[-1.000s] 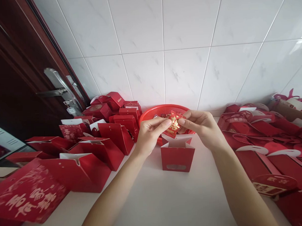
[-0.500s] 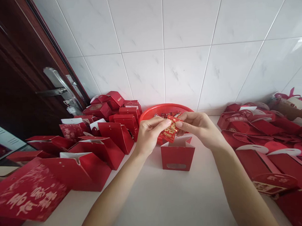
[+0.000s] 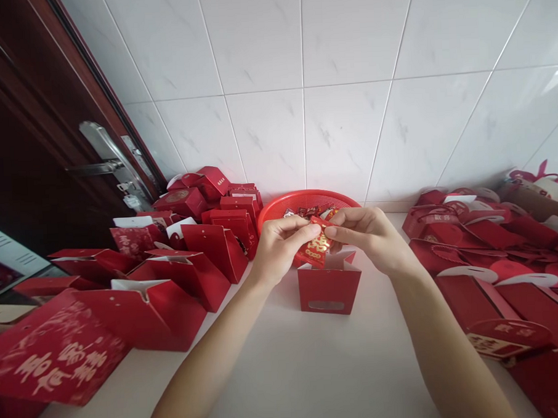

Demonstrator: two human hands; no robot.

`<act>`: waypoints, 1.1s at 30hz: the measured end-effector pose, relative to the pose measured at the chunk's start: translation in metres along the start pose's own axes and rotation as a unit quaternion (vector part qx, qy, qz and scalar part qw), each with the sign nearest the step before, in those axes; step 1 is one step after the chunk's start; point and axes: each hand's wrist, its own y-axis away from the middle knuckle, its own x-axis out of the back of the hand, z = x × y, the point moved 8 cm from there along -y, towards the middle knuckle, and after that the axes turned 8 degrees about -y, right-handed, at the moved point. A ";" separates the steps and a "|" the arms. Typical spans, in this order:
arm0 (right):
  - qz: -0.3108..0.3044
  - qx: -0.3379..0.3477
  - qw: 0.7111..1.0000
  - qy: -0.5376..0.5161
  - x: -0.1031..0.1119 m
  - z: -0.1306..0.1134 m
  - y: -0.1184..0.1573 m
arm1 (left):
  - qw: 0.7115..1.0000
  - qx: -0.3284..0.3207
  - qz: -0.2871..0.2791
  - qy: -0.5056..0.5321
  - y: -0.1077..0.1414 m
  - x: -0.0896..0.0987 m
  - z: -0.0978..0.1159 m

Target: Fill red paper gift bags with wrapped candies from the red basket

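Between both hands hangs a small red packet (image 3: 315, 250) with gold characters, held over the open red box (image 3: 329, 288). My left hand (image 3: 279, 246) pinches its upper edge between thumb and fingers. From the other side, my right hand (image 3: 370, 239) is closed, its thumb and fingertips on the packet's upper right corner. The red box stands upright with its top flaps raised and an oval window in its front; its inside is hidden. Right behind the hands is a red plastic basket (image 3: 279, 204) with several small wrapped pieces in it.
Rows of upright red gift boxes (image 3: 171, 281) line the left of the white tabletop (image 3: 290, 369). More red boxes (image 3: 472, 299) are heaped on the right. White wall tiles (image 3: 262, 43) rise behind, and a dark door with a metal handle (image 3: 104, 167) is at left.
The packet has turned more upright between my fingers, its printed face showing more. Both hands stay nearly in place above the box.
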 end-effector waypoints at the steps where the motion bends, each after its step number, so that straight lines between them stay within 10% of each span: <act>1: -0.002 -0.004 1.000 -0.001 -0.001 0.000 0.000 | 1.000 -0.004 0.002 -0.004 0.000 0.001 0.001; 33: 0.109 0.077 0.990 0.041 0.017 -0.016 0.006 | 0.992 -0.023 -0.051 -0.115 0.007 -0.008 0.007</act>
